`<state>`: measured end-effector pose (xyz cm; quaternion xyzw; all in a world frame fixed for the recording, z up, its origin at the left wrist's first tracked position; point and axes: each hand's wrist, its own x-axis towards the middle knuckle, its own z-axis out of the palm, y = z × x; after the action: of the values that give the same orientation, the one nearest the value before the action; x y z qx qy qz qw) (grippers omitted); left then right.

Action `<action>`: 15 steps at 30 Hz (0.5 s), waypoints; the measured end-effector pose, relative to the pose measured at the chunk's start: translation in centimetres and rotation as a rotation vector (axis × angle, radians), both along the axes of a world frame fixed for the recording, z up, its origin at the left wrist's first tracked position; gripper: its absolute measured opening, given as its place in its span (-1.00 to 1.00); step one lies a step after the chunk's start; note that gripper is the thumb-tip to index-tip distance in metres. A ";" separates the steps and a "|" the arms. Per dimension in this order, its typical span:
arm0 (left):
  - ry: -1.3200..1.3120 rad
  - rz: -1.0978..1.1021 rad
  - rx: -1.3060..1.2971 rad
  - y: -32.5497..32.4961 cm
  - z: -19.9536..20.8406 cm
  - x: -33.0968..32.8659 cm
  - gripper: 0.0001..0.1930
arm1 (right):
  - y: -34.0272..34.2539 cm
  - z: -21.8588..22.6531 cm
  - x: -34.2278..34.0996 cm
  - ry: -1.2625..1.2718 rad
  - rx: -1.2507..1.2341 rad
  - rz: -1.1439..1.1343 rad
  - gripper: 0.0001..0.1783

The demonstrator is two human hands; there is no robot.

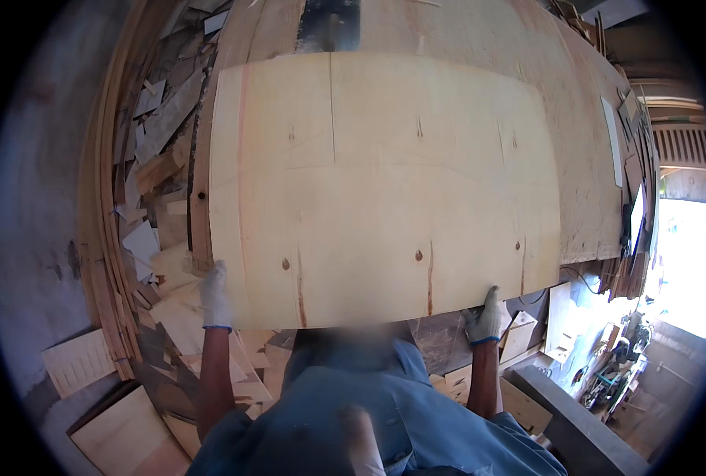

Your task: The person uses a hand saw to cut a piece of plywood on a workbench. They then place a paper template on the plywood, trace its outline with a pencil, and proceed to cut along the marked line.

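Note:
A large pale plywood sheet (369,198) with dark knots and a thin lengthwise crack lies in front of me on a bigger wooden tabletop (587,182). My left hand (215,297), in a white work glove with a blue cuff, is at the sheet's near left corner. Its thumb reaches onto the edge, while the other fingers show only partly. On the near right edge, my right hand (484,319) wears a matching glove. Its thumb points up along the sheet's edge, and the fingers are closed around it, partly hidden beneath.
Wood offcuts (158,131) are heaped along the left wall, with more scraps underfoot. A dark metal plate (329,28) is set in the tabletop's far part. Thin strips (634,159) lean at the right edge. Further right stand a grey ledge (567,420) and machinery (615,381) near a bright opening.

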<state>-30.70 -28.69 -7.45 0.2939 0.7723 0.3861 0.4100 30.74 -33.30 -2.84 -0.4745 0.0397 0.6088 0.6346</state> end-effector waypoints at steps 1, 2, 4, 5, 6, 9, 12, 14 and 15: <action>-0.051 0.007 -0.086 0.6 1.1 0.3 -0.66 | -1.4 -2.5 1.1 0.256 0.237 -0.059 -0.40; -0.104 0.054 -0.050 0.0 0.7 0.0 -0.65 | -1.4 -2.5 1.1 0.240 0.214 -0.075 -0.42; -0.206 0.149 0.024 -1.5 -0.5 -0.9 -0.64 | -0.1 0.3 -0.7 -0.075 -0.085 -0.064 -0.45; -0.191 0.148 -0.004 -1.1 0.5 -0.1 -0.64 | 0.5 2.1 -1.5 -0.384 -0.355 -0.052 -0.47; -0.176 0.146 -0.032 -0.7 1.6 0.8 -0.65 | -0.8 0.2 0.2 -0.763 -0.353 0.206 -0.50; -0.200 0.131 -0.043 -1.1 2.0 0.6 -0.64 | -3.7 -3.0 2.9 -1.116 -0.327 0.526 -0.55; -0.193 0.165 -0.010 -1.3 1.8 0.9 -0.62 | 0.1 1.6 -1.7 -0.430 -0.306 0.114 -0.52; -0.208 0.161 -0.026 -0.4 2.7 1.4 -0.61 | -0.4 0.7 -1.5 -0.526 -0.290 0.143 -0.52; -0.235 0.145 -0.054 0.1 3.3 1.4 -0.60 | -0.6 0.2 -1.3 -0.541 -0.282 0.152 -0.52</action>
<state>-29.28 -28.58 -4.20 0.1790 0.7481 0.4256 0.4765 29.43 -33.85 -2.65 -0.7041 -0.0821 0.4945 0.5030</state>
